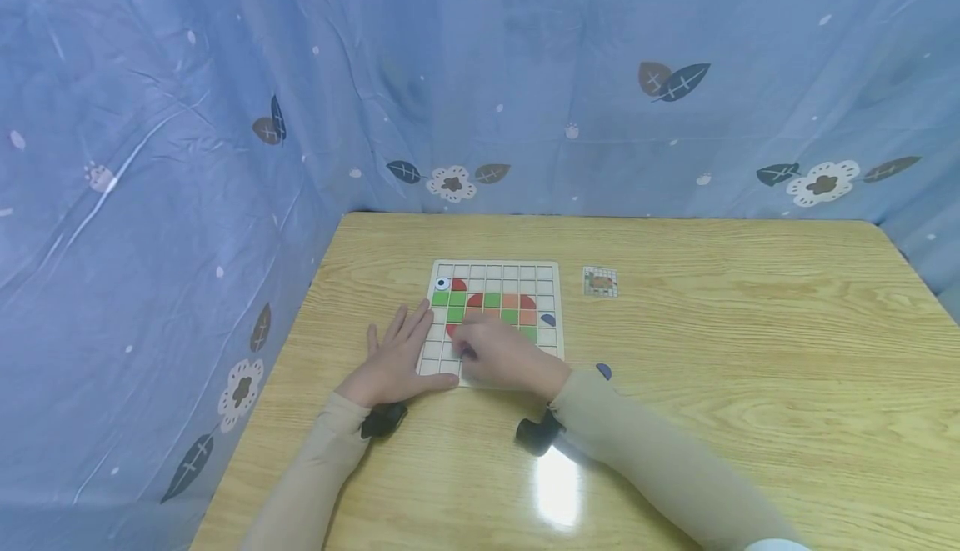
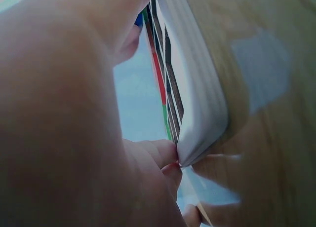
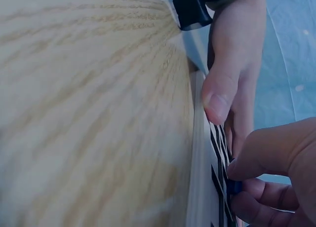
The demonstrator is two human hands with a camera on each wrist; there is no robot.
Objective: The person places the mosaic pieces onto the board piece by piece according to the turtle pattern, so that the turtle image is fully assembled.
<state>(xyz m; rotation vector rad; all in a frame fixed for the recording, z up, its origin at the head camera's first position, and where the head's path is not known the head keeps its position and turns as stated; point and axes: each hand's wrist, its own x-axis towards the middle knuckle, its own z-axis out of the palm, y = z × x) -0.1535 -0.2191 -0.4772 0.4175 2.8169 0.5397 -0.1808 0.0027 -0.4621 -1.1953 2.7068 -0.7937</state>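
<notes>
A white grid board (image 1: 540, 273) lies on the table, bearing green squares (image 1: 456, 315), orange squares (image 1: 511, 301), rounded red pieces (image 1: 458, 284) and a round eye tile (image 1: 442, 283). With fingers spread, my left hand (image 1: 393, 363) rests against the board's left side, its thumb at the front edge. My right hand (image 1: 506, 355) is low over the board's front half and hides part of the pattern. Between its thumb and fingers it pinches a small dark blue piece (image 3: 234, 186), mostly covered. A blue half-round piece (image 1: 548, 319) lies on the board's right side.
Another blue half-round piece (image 1: 603, 371) lies on the wooden table (image 1: 750, 326), just right of the board. Beyond the board's right edge is a small pattern card (image 1: 601, 282). A blue patterned curtain (image 1: 570, 76) hangs behind and to the left of the table.
</notes>
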